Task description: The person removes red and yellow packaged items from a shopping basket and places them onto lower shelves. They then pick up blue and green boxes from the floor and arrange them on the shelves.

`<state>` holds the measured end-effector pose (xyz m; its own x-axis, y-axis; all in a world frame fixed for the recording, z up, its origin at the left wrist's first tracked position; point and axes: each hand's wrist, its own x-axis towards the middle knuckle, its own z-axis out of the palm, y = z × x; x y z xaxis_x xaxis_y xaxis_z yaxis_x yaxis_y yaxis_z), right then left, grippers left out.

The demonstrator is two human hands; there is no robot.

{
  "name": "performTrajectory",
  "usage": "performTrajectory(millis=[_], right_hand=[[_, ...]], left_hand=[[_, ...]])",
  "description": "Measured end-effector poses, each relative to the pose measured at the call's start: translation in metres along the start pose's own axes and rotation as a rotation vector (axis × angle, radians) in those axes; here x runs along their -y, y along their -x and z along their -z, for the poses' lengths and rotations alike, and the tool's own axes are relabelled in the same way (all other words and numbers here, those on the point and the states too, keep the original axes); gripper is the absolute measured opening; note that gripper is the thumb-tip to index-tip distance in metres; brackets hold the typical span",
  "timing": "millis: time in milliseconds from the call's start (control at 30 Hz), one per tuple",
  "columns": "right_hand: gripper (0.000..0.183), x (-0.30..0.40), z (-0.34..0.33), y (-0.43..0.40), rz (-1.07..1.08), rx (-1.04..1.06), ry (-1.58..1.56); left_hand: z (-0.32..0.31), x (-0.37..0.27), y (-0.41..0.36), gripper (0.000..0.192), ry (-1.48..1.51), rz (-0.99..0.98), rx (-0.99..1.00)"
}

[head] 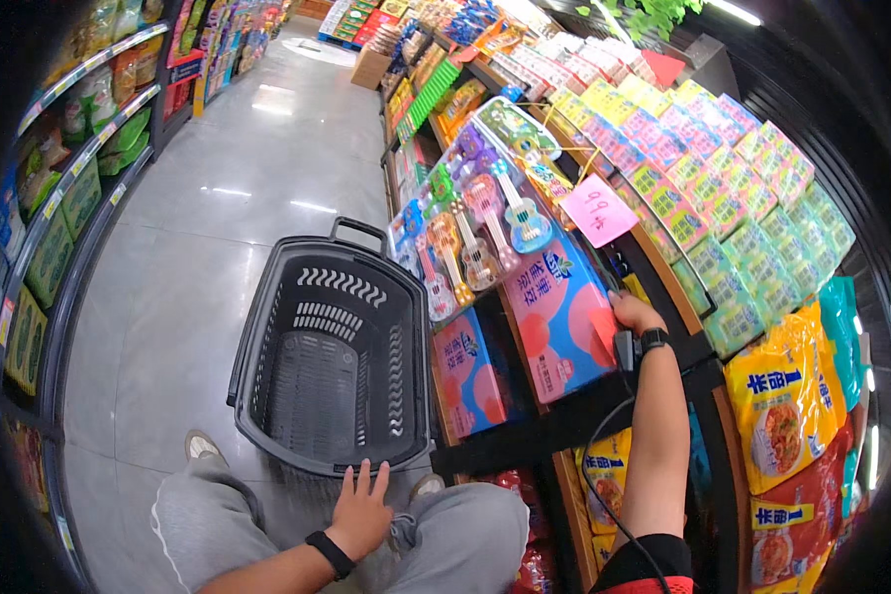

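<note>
A black plastic shopping basket (327, 356) stands on the floor in front of my knees, with its handle (360, 232) at the far end; no goods show inside it. The spread fingers of my left hand (364, 508) are at the basket's near rim, holding nothing. I have my right arm stretched to the shelf. My right hand (636, 313) is at the right side of a pink and blue drink carton (557, 319), its fingers partly hidden. Whether they grip the carton I cannot tell. A similar carton (466, 371) sits lower to the left.
Toy ukuleles (479, 252) in packaging hang before the shelf, near a pink handwritten sign (599, 210). Small boxed drinks (750, 245) are stacked above. Yellow noodle bags (783, 393) sit at right. A dark cable (601, 490) runs along my right arm. Another shelf (93, 148) borders the aisle floor (171, 297).
</note>
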<state>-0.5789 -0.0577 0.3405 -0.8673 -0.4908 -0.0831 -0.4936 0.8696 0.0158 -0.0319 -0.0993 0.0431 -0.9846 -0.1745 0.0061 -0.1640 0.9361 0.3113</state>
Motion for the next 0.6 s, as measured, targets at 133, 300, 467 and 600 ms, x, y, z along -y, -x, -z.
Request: performTrajectory(millis=[133,300,467,600], right_hand=[[0.057,-0.007,-0.005,-0.013,0.106,-0.073,0.079],[0.069,-0.020,-0.021,-0.025,-0.013,0.071,-0.339],[0.076,-0.032,-0.031,-0.031,-0.245,-0.037,-0.257],[0.068,-0.015,-0.021,-0.021,-0.268,-0.010,-0.102]], left_hand=[[0.004,0.000,-0.001,0.020,0.026,0.014,-0.061],[0.004,0.001,-0.001,0.019,0.011,0.012,-0.068],[-0.002,0.001,0.001,0.015,0.020,0.011,-0.054],[-0.002,0.002,0.001,0.015,0.019,0.010,-0.069]])
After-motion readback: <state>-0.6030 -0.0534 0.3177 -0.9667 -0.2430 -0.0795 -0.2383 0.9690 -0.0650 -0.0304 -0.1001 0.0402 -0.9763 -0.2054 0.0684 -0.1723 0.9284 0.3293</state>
